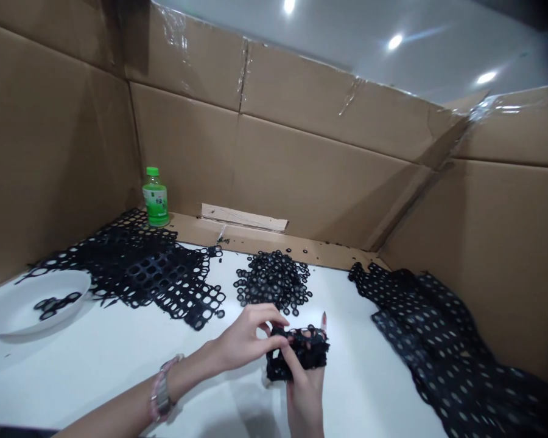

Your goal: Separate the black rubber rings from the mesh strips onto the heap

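Folded around the fingers of my right hand [305, 389] is a piece of black perforated rubber sheet [296, 353]. The right thumb presses on its near side. My left hand [246, 337] pinches at the piece's upper left edge, with thumb and forefinger closed there; whether a loose ring sits between them is hidden. A thin pointed tip [324, 320] sticks up beside the piece at its right, too small to name. Just beyond both hands lies a heap of small black rubber rings [274, 280] on the white tabletop [237, 401].
Black perforated sheets [150, 267] with open holes spread at the left. More sheets [438, 340], with their holes mostly filled, lie at the right. A white bowl [9, 325] holds a few black pieces. A green bottle [156, 198] stands at the back left. Cardboard walls [301, 164] enclose the table.
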Motion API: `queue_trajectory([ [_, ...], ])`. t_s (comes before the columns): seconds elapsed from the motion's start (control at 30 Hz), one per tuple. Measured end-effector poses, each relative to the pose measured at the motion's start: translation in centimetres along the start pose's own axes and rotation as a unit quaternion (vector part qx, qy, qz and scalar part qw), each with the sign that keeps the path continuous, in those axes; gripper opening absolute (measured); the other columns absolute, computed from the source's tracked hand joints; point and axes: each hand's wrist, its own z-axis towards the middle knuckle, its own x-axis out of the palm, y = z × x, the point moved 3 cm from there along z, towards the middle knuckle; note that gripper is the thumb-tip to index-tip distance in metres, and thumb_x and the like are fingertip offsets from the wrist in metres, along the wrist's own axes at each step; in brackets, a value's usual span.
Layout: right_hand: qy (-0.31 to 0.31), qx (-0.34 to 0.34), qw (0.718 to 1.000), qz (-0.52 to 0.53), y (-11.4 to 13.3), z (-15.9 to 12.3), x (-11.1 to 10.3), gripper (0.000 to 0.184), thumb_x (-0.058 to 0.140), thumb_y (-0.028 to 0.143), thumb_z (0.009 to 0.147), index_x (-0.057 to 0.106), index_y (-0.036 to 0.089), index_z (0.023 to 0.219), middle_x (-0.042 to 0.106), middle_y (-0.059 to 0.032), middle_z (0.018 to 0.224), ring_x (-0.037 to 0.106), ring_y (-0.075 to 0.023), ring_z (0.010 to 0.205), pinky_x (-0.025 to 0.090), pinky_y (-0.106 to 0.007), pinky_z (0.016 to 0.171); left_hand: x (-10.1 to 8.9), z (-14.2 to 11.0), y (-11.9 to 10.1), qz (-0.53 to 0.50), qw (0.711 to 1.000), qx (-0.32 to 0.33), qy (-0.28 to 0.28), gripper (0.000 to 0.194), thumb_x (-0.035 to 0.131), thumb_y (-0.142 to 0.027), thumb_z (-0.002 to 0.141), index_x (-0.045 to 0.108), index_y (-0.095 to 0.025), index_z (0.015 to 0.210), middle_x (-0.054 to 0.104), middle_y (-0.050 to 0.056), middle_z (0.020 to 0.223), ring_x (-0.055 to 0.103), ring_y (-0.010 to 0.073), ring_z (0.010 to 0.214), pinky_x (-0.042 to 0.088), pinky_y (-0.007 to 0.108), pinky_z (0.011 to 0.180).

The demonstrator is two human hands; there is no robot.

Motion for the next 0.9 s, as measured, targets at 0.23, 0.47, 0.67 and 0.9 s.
queue_trajectory([
  [0.23,-0.051,-0.005,0.999,0.01,0.6,0.0,0.6,0.034,0.074,0.025,0.058,0.057,0.022,0.086,0.06,0.0029,0.079,0.059,-0.0134,0.077,0.052,-0.028,0.073,-0.2,-0.3,-0.6,0.213,0.965,0.15,-0.01,0.019,0.046,-0.023,0.085,0.059,-0.012,0.094,0.061,0.011,0.085,0.056,0.0179,0.079,0.047,0.027,0.068],
  [0.47,-0.064,-0.024,0.998,0.007,0.5,0.3,0.3,0.04,0.074,0.025,0.057,0.054,0.021,0.091,0.058,0.0028,0.076,0.057,-0.0128,0.071,0.051,-0.028,0.069,1.4,-0.1,-0.6,0.266,0.953,0.136,0.048,0.027,0.031,-0.017,0.09,0.057,-0.013,0.086,0.059,0.006,0.07,0.054,0.0153,0.065,0.043,0.025,0.059],
  [0.67,-0.057,-0.07,0.996,-0.005,0.7,0.9,0.1,0.052,0.074,0.025,0.059,0.05,0.022,0.105,0.057,0.0023,0.079,0.057,-0.0125,0.071,0.051,-0.029,0.07,1.4,0.4,-0.5,0.124,0.992,0.005,0.011,0.021,0.038,-0.016,0.087,0.058,-0.015,0.082,0.059,0.003,0.073,0.053,0.0125,0.065,0.041,0.022,0.059],
  [0.9,-0.047,-0.025,0.999,0.013,0.8,1.0,-0.2,0.064,0.07,0.03,0.064,0.043,0.024,0.122,0.059,-0.0016,0.093,0.058,-0.0174,0.088,0.048,-0.034,0.081,0.4,0.0,-1.4,0.058,0.997,0.025,-0.032,0.017,0.048,-0.021,0.085,0.054,-0.016,0.1,0.057,0.007,0.091,0.054,0.0155,0.083,0.044,0.026,0.072],
])
